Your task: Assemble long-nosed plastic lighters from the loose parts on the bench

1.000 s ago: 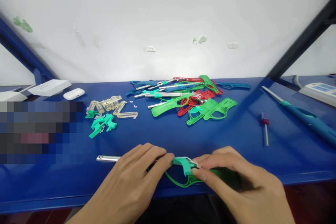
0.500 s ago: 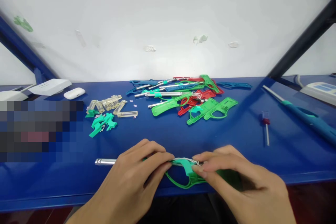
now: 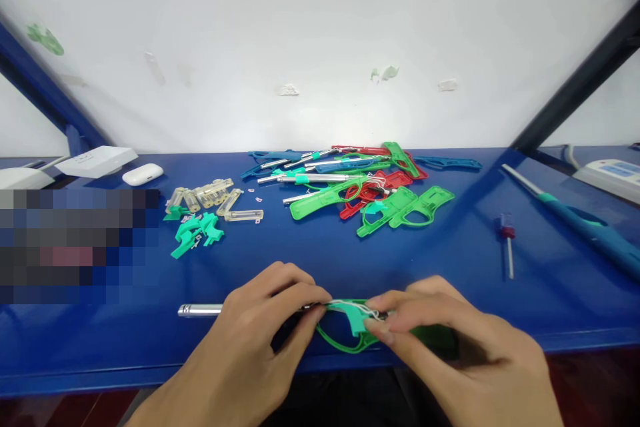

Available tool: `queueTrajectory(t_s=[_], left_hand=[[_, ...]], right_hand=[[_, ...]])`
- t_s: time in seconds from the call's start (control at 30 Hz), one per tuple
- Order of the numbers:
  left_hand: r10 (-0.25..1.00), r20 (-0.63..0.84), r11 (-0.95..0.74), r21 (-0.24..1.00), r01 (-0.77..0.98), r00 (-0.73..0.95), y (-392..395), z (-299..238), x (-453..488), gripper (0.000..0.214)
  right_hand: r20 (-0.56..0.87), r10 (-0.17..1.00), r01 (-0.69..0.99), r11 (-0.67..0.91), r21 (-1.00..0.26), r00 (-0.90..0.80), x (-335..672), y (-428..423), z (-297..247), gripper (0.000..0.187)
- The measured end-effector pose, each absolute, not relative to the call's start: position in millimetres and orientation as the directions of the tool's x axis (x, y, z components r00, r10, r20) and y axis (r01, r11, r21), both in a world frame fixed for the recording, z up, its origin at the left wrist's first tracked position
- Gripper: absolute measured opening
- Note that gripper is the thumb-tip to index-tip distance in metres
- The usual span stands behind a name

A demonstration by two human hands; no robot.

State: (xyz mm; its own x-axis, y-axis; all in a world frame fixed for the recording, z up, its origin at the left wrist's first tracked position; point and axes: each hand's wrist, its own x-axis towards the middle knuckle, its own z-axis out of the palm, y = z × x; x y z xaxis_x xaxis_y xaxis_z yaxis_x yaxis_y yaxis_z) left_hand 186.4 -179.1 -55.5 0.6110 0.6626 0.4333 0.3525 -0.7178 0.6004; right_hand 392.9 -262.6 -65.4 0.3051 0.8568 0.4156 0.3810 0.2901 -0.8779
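A green plastic lighter shell with a metal tube sticking out to the left lies at the front edge of the blue bench. My left hand is closed over the tube end of it. My right hand pinches the teal trigger piece and thin white wires on top of the shell. The shell's handle end is hidden under my right hand.
A pile of green, red and blue shells with metal tubes lies further back. Clear small parts and teal trigger pieces lie at left, behind them a white earbud case. A red-handled tool and a long teal lighter lie right.
Both hands stay on the green shell; the tube end has slid slightly left, and the fingers have shifted a little on the trigger and wires.
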Motion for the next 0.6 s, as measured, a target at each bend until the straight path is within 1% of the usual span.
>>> queueTrajectory(t_s=[0.13,0.23,0.37,0.5,0.6], left_hand=[[0.67,0.431,-0.709,0.613,0.349,0.605,-179.2,-54.5,186.6,0.022],[0.667,0.429,-0.712,0.606,0.354,0.609,-178.8,-55.6,185.7,0.023],[0.652,0.44,-0.731,0.581,0.358,0.617,-179.7,-58.2,183.9,0.023],[0.623,0.449,-0.759,0.546,0.356,0.64,-180.1,-61.4,183.1,0.023],[0.617,0.442,-0.762,0.543,0.353,0.651,-179.1,-62.4,183.1,0.023]], right_hand=[[0.428,0.859,0.38,0.31,-0.872,0.28,393.7,-262.7,-67.1,0.021],[0.443,0.851,0.416,0.308,-0.855,0.281,393.3,-262.3,-68.0,0.021],[0.457,0.843,0.477,0.29,-0.83,0.284,393.7,-261.8,-69.2,0.018],[0.465,0.853,0.496,0.304,-0.813,0.239,396.9,-263.2,-71.1,0.016],[0.447,0.866,0.529,0.277,-0.802,0.225,399.8,-264.9,-71.6,0.014]])
